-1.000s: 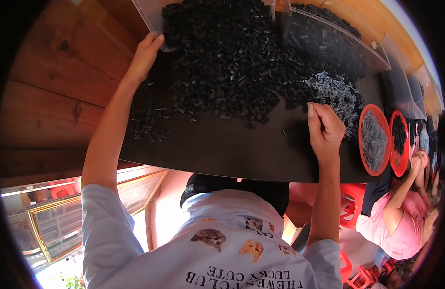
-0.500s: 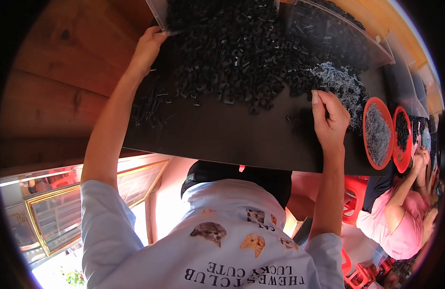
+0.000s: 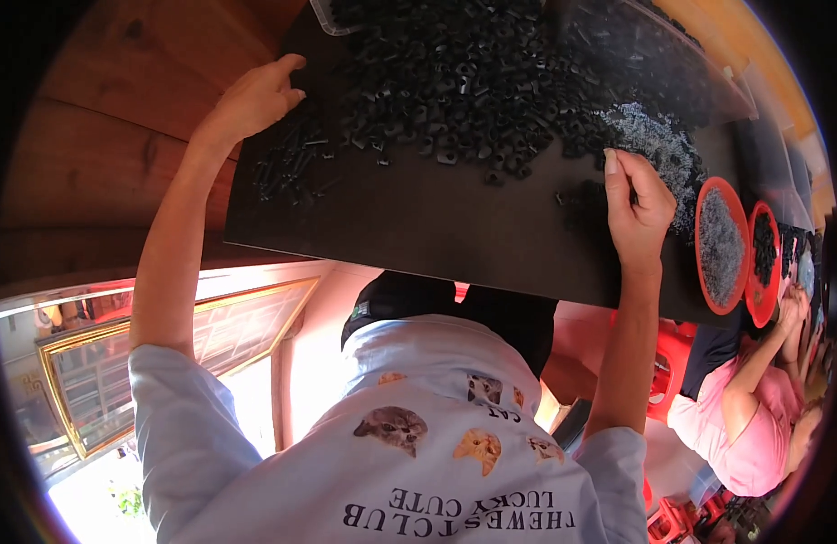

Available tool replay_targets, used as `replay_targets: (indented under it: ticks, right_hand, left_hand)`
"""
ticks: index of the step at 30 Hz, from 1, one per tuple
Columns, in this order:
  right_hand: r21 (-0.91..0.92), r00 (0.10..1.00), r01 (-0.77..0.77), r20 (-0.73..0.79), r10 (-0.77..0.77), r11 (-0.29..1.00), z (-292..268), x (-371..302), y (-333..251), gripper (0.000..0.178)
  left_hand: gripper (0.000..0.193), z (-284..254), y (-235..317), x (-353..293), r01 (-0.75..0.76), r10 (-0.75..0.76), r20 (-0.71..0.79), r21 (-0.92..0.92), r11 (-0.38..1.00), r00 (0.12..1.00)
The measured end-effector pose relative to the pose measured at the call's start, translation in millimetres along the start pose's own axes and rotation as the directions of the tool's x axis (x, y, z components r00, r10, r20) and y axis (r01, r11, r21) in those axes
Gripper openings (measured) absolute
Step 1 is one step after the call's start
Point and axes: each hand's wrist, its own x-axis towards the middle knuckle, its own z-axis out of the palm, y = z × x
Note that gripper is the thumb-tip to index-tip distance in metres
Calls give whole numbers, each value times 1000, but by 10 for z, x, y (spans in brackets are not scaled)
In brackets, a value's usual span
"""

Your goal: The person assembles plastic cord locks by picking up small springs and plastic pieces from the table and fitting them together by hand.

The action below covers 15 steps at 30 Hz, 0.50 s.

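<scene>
My left hand (image 3: 255, 102) hovers by the table's left edge, empty, with thumb and finger apart. Below its fingertips lie scattered thin black pin-like pieces (image 3: 291, 168). My right hand (image 3: 638, 199) is closed, thumb pressed to curled fingers, beside a heap of small grey metal pieces (image 3: 649, 136). Whatever that grip holds, if anything, is too small or hidden to tell. A large pile of small black tubular parts (image 3: 464, 86) spreads over the far side of the dark table (image 3: 418, 218), between my hands.
A clear plastic bin wall (image 3: 672, 54) stands behind the pile; a clear tray corner (image 3: 332, 20) is at far left. Right of my hand are a red bowl of grey pieces (image 3: 722, 249) and a red bowl with black parts (image 3: 763, 263). Beyond sits a person in pink (image 3: 745, 417).
My left hand has let go of the clear tray's corner and moved left and toward me. My right hand stays closed near the grey heap. The view has shifted slightly.
</scene>
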Motion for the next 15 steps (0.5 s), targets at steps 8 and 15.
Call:
replay_targets:
  ticks: [8, 15]
  right_hand:
    - [22, 1000, -5, -4, 5, 1000, -1, 11, -23, 5]
    - [-11, 996, 58, -71, -59, 998, -18, 15, -5, 6]
  left_hand:
    - [43, 290, 263, 225, -295, 262, -150, -283, 913, 953]
    - [24, 277, 508, -453, -484, 333, -468, -251, 838, 819]
